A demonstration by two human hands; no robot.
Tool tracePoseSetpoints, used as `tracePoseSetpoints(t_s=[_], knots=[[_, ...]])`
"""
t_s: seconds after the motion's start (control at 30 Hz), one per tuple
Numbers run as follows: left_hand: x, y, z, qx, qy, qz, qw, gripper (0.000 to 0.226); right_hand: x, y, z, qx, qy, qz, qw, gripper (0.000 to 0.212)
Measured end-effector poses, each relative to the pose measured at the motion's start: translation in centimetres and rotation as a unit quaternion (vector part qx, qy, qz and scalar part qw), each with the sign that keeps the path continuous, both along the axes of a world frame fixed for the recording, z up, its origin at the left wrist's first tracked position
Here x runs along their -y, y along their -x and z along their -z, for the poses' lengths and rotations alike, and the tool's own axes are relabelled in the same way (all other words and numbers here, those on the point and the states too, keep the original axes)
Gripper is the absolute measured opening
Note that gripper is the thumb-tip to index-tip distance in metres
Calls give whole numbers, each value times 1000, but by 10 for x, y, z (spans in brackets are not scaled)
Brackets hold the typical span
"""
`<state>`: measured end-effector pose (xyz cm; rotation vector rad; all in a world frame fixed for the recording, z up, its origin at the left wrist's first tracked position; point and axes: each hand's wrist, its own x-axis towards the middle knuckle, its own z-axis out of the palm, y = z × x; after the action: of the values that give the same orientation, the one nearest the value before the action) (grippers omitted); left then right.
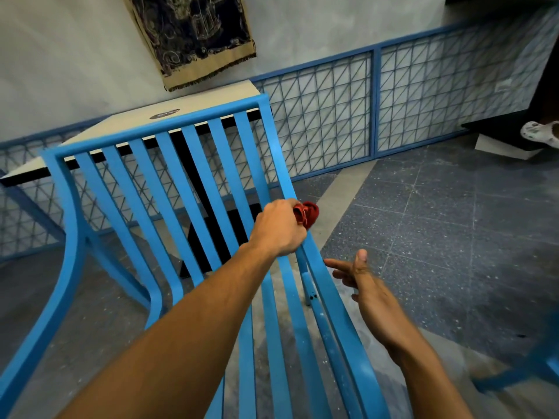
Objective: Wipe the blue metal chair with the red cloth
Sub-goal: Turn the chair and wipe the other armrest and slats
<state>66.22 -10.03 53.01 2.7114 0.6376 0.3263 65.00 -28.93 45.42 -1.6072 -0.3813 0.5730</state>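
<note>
Plainly seen from above: blue metal chair (pixel 169 164), slatted back leaning away, seat slats running down out of frame, legs mostly cut off at the left and bottom edges. Noted red cloth (pixel 308 213) as a small bunched wad against the right side rail of the back, a little above where back bends into seat; most of the wad hidden behind curled fingers. Left grip (pixel 279 228) closed round the cloth, knuckles up, fingertips out of sight. Right grip (pixel 363 285) spread loose with fingers straight, holding nothing, just beside the same rail lower down; cannot tell whether a fingertip touches the metal. Pale specks and a few dark spots on the right seat rail, too small to identify. Behind the chair: pale surface (pixel 211 101) with a dark round mark, unreadable. Wall hanging (pixel 193 37) cropped at top. Light shoe (pixel 541 133) cut off at right edge.
</note>
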Motion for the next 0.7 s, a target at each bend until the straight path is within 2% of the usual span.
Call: tracePoseSetpoints(t_s=[0.13, 0.47, 0.7], knots=[[13, 17, 1, -29, 10, 30, 999, 46, 1, 0, -1, 6, 2, -1, 1000, 69], [33, 45, -5, -94, 46, 115, 988, 33, 5, -6, 3, -9, -13, 58, 998, 75], [25, 60, -20, -141, 188, 148, 961, 20, 7, -10, 3, -14, -23, 76, 997, 75]])
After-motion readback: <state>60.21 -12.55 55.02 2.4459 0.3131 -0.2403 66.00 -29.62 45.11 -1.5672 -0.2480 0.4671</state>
